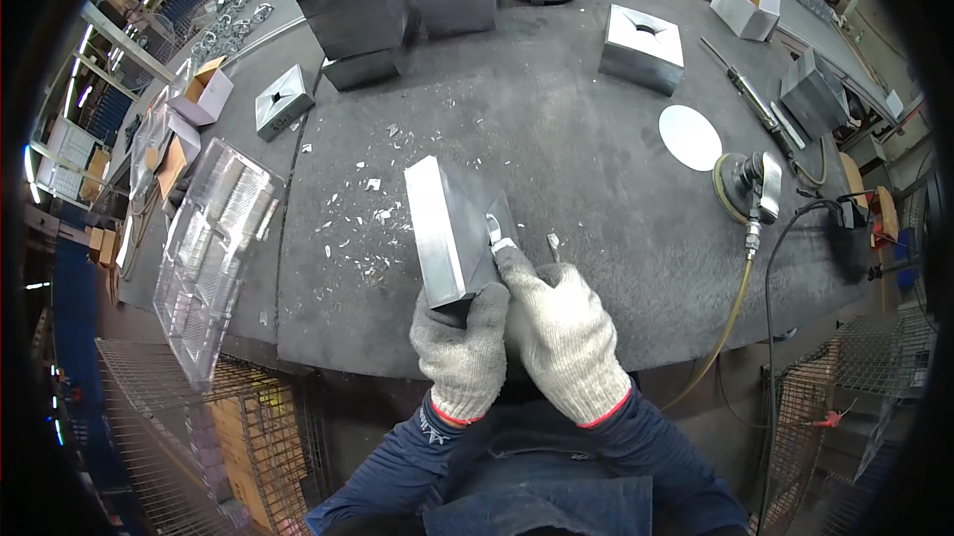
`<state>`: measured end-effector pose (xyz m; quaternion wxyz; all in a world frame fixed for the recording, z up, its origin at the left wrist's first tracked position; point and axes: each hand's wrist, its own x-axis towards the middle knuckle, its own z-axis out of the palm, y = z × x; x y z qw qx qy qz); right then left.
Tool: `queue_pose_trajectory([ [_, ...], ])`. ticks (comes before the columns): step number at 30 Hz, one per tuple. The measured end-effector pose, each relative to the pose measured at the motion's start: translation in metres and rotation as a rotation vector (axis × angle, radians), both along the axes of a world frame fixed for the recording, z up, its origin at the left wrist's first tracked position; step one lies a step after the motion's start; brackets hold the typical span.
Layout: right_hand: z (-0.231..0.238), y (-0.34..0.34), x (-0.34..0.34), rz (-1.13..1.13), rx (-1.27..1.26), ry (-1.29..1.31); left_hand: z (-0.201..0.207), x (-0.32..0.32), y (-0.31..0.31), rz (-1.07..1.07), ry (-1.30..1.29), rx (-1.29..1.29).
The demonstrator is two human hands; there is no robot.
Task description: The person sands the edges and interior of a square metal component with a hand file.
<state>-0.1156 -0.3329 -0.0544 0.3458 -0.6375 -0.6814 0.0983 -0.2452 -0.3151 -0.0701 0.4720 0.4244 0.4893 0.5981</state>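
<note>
My left hand, in a grey-white knit glove with a red cuff, grips the near end of a grey metal box. The box is tilted up above the table, its long bright side facing left. My right hand, gloved alike, is closed at the box's right face, beside an opening there. A small whitish piece shows at its fingertips by that opening, and a small light tip shows just beyond its knuckles. Whether these are one thing I cannot tell. White scraps lie scattered left of the box.
Larger metal boxes stand at the back, and smaller boxes with holes sit left and right. A round sander with a hose lies right, beside a white disc. A clear plastic tray overhangs the left edge.
</note>
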Motion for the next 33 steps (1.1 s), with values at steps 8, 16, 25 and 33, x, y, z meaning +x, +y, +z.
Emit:
queue_pose_trajectory([
  [8,0.01,0.005,0.001,0.017,-0.15,-0.073,-0.002,-0.001,-0.001,0.022,0.108,-0.056],
  [16,0.009,0.016,0.0,0.038,-0.111,-0.115,-0.01,-0.009,0.011,0.047,0.159,-0.018],
  [25,0.019,0.02,0.006,0.001,-0.131,-0.235,-0.009,-0.002,0.007,0.1,0.253,-0.001],
  [33,0.027,0.029,0.016,0.07,-0.103,-0.115,-0.014,-0.001,0.009,0.072,0.114,-0.025],
])
